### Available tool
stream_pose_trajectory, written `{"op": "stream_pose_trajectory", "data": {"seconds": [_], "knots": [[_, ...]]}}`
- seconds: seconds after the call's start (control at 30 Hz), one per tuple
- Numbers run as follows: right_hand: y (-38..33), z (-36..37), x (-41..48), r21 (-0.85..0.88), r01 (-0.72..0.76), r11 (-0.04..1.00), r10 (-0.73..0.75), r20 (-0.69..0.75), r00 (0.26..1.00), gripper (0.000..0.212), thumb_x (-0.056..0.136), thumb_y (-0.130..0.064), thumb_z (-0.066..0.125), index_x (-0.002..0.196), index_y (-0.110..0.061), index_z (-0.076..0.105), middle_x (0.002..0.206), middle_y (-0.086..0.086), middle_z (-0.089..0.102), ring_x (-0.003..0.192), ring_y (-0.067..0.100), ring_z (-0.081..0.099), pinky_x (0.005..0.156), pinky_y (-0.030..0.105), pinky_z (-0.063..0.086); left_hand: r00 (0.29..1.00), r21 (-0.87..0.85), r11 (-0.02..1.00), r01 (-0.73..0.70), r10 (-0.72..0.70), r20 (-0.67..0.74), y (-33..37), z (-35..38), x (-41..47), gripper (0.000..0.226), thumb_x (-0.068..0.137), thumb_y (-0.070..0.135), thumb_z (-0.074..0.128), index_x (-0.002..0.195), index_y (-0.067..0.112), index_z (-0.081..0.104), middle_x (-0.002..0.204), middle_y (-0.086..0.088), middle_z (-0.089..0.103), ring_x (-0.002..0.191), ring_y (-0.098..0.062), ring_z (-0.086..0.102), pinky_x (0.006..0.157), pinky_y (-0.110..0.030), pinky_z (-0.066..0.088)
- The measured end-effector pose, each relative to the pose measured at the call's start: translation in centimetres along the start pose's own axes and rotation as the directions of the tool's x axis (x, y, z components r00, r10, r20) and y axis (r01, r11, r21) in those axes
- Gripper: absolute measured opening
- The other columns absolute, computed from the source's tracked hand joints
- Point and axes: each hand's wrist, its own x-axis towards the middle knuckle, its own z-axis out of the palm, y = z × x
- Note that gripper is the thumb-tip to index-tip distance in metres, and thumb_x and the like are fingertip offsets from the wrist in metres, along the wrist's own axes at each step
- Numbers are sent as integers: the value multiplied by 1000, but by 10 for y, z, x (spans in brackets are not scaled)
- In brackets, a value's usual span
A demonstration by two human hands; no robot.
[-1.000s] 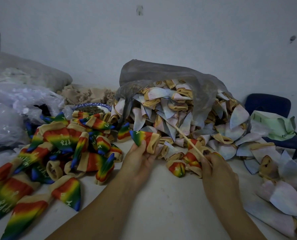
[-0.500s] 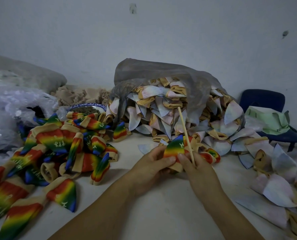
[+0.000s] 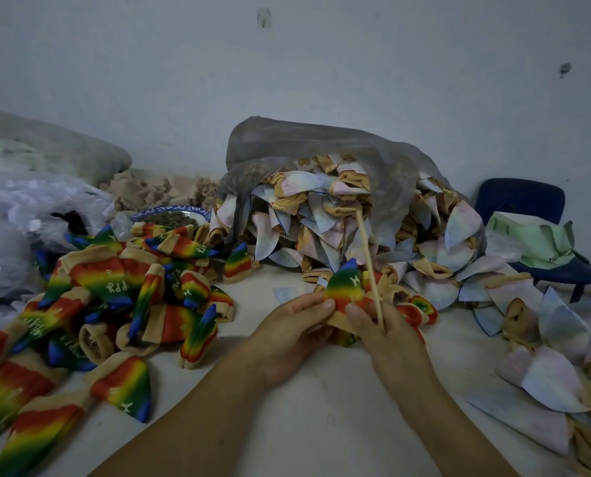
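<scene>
1. Close together over the middle of the table [image 3: 321, 425]: left hand [image 3: 287, 335] and right hand [image 3: 387, 342], both pinching one rainbow sock [image 3: 344, 284] at its tan cuff, blue tip pointing up.
2. Also clamped in the right hand: a thin stick [image 3: 368, 266], slanting up and away past the sock toward the grey sack [image 3: 304, 142] (lower end hidden among the fingers).
3. Judged done: the heap of rainbow socks [image 3: 115, 287] on the left, colours outward, lying loose on the table.
4. Judged left to do: the much larger lot of pale pieces [image 3: 321, 215], apparently inside out, spilling from the sack behind the hands and trailing down the right side.
5. Probably at the finishing of this one piece: colours already showing, perhaps only the tip to be poked out with the stick before joining the heap.
6. Overall, going by the two piles, likely well short of halfway.
</scene>
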Motion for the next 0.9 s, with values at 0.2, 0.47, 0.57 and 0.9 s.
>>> {"op": "stream_pose_trajectory", "data": {"seconds": [0.2,0.47,0.57,0.9], "knots": [[2,4,0,-17,21,1000,-22,-6,1000,33,89,-47,54,88,-14,61,72,9,59,53,3,50,46,12,38,999,-38,999,-26,25,-20,1,0,-1,29,83,21,67,111,11,70,97,-9,70,93,-19,62,91,-33,46],[2,7,-2,-3,37,999,-37,61,997,32,90,-41,56,94,-10,65,89,11,68,80,18,62,64,23,49,999,-54,999,-8,10,43,2,3,-1,36,89,24,65,117,0,59,101,-17,61,97,-28,55,98,-42,39],[3,6,-2,-35,36,999,-34,58,998,41,87,-46,59,87,-5,62,76,16,61,60,16,53,54,20,41,999,-87,996,-8,11,38,3,3,-1,31,75,27,77,98,10,67,96,-12,67,91,-23,63,92,-38,48],[8,-1,4,180,-35,983,43,-39,998,12,90,-46,56,85,-41,66,80,-13,70,75,0,65,68,26,49,998,377,925,-53,60,-7,-2,10,-5,14,78,42,76,91,36,76,95,7,75,92,-8,70,78,-18,51]]}}
